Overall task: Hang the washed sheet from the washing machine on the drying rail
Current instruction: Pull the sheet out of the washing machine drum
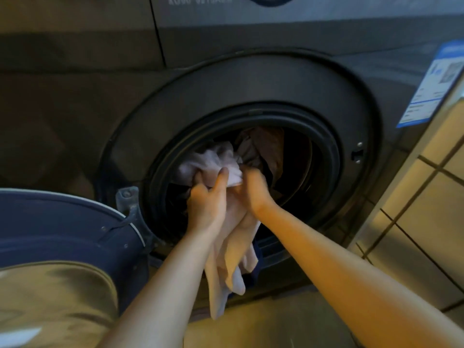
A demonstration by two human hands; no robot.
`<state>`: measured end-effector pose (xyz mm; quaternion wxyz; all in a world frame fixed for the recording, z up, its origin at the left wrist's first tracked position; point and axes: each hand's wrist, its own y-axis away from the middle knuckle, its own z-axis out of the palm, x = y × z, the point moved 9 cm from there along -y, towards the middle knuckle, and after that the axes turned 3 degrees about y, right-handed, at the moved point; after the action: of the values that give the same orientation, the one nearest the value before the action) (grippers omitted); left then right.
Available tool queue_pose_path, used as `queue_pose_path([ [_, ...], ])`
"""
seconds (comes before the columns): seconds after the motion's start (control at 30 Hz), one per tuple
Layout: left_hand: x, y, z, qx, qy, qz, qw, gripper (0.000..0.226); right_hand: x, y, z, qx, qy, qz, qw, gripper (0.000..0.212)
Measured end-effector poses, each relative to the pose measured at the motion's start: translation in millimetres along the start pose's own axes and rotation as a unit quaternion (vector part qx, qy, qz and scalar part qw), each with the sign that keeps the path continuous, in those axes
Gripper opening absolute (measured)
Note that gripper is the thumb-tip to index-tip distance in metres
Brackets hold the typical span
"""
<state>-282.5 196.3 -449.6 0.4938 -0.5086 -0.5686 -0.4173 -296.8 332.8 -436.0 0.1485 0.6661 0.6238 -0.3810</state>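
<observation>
A grey front-loading washing machine fills the view, its round drum opening dark inside. A pale, wet sheet spills out of the opening and hangs down in front of the machine. My left hand grips a bunched fold of the sheet at the drum's mouth. My right hand grips the same bunch just to the right, the two hands touching. Brownish laundry lies deeper in the drum, partly hidden.
The machine's round door stands swung open at the lower left, close to my left forearm. A tiled wall rises on the right. A blue-edged label is stuck on the machine's upper right. No drying rail is in view.
</observation>
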Motion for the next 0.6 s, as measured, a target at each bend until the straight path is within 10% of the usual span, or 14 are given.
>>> queue_pose_path([
  [0.3, 40.0, 28.5, -3.6, -0.038, 0.109, -0.048, 0.992, 0.052, -76.8, 65.0, -59.6, 0.046, 0.002, -0.172, 0.984, 0.03],
  [0.43, 3.0, 40.0, -20.5, 0.015, 0.077, -0.08, 0.994, 0.031, -38.0, 85.9, -42.2, -0.057, -0.094, -0.105, 0.988, 0.048],
  [0.6, -40.1, 45.3, -24.8, 0.026, 0.059, -0.087, 0.994, 0.047, 43.5, 72.7, -39.8, 0.04, -0.105, 0.047, 0.993, 0.041],
])
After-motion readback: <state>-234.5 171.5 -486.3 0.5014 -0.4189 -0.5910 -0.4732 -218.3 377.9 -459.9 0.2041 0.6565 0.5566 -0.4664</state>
